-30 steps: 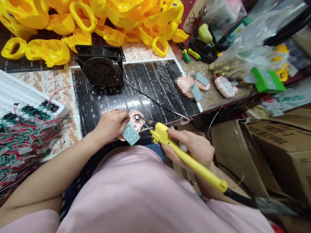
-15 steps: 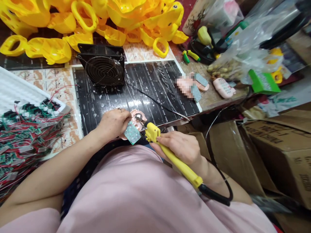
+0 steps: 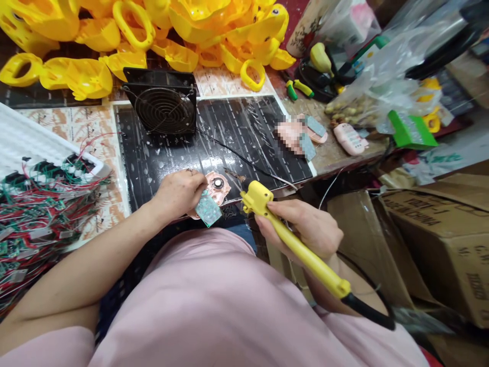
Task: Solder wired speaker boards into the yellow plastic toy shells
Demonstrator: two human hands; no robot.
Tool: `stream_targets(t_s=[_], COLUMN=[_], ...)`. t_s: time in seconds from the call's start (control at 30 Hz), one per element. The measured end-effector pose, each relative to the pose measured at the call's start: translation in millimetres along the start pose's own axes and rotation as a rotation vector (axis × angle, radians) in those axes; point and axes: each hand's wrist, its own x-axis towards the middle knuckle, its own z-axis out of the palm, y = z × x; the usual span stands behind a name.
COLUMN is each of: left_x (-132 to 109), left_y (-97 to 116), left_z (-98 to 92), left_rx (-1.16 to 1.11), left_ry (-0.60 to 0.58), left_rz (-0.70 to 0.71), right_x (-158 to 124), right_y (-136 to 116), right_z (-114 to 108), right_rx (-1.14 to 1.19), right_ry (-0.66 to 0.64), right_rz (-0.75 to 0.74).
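Observation:
My right hand is wrapped round the yellow handle of a soldering iron, whose dark metal tip points up and left. The tip is a short way right of a pink plastic shell, apart from it. At the bench's front edge, my left hand is closed on the shell's left side, its fingertips partly hidden. A round speaker with a dark ring and bright centre sits in the shell. Below it, against the shell, a green circuit board hangs tilted beside my left fingers.
A black fan stands on the dark mat. Yellow plastic shells are heaped behind it. Wired circuit boards lie at left. Further right are a pink phone-shaped piece, green-handled pliers and cardboard boxes.
My right hand has drawn the soldering iron right, away from the shell, so the speaker shows fully. My left hand stays in place with the shell.

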Motion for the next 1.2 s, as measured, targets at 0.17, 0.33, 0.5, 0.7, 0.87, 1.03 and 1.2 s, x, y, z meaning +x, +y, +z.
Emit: stream_targets(t_s=[0.17,0.33,0.5,0.7,0.87,1.03,1.2], left_x=[-0.1,0.0,-0.5,0.6,-16.7,-51.3,-56.6], left_y=[0.5,0.4,0.3,0.5,-10.2,-19.3,-14.9], left_z=[-1.9,-2.7,-4.0,-4.9,-12.6,-11.5,-3.8], left_rx=[0.016,0.041,0.022,-0.020,-0.135,-0.032,-0.004], left_ry=[-0.005,-0.035,-0.027,-0.052,0.130,0.200,0.170], left_rz=[-0.002,-0.012,-0.019,-0.026,-0.008,-0.011,-0.127], right_x=[-5.1,-7.1,-5.3,-10.0,-20.8,-34.5,-36.4], right_y=[2.0,2.5,0.2,2.0,17.1,33.7,32.3], right_z=[-0.6,-1.7,0.3,5.3,29.3,56.9,75.7], right_rx=[-0.097,-0.115,-0.067,0.022,0.123,0.142,0.110], right_ry=[-0.014,-0.033,-0.099,-0.088,-0.165,-0.166,-0.195], right_rz=[0.025,0.037,-0.011,0.043,0.110,0.071,-0.005])
